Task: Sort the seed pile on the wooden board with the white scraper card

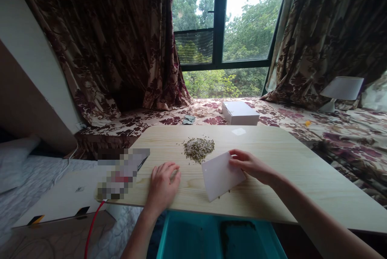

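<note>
My right hand (246,164) is closed on the upper right edge of a thin white plastic board (220,176) with a small hole near one corner. The board is tilted over the table, its left corner close to a heap of small green beans and white grains (198,149). A few loose beans lie by the board's lower edge. Palm down on the pale wooden tabletop (272,146), my left hand (165,180) rests left of the heap with its fingers loosely stretched and nothing in them.
Below the table's near edge is a turquoise divided bin (193,234). A blurred-out object (121,178) and a red cable (93,226) are at the table's left end. Beyond the far edge sit a white box (242,113), a grey cloth (188,119) and a lamp (343,88).
</note>
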The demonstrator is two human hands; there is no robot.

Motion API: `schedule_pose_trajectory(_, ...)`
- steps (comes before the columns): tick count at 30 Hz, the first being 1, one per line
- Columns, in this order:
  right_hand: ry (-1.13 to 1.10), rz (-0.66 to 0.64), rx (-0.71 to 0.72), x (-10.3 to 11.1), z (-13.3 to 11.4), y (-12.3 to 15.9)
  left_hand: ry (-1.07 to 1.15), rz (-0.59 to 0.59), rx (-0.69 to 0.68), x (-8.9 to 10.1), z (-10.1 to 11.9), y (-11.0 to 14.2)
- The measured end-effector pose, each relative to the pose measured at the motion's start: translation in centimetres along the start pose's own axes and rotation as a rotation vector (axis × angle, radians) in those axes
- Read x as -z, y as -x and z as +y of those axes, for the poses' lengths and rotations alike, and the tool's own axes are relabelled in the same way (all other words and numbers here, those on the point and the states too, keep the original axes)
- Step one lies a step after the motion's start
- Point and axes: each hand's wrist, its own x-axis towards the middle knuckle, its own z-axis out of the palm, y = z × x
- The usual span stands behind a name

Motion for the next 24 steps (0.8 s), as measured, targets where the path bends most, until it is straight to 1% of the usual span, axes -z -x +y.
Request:
schedule_pose_trajectory(9, 0.076, -0.074, -0.033, 0.4, 0.3, 3.0, 0.001, 0.003, -0.004, 0.0, 0.0, 0.0)
schedule_pose_trajectory(11, 0.095, -0.104, -0.025, 0.5, 0.2, 3.6, -0.001, 0.000, -0.004, 0.0, -0.1, 0.0)
schedule_pose_trajectory(13, 0.094, -0.108, -0.011, 0.7, 0.1, 3.9, -0.002, -0.002, -0.004, 0.0, -0.1, 0.0)
schedule_pose_trajectory(20, 0.027, 0.033, 0.054, 2.0, 0.2, 3.8, -0.002, 0.009, -0.002, 0.0, -0.1, 0.0)
schedule_pose_trajectory(24, 0.026, 0.125, 0.049, 3.1, 0.7, 4.7, 0.007, 0.004, 0.000, 0.1, 0.0, 0.0)
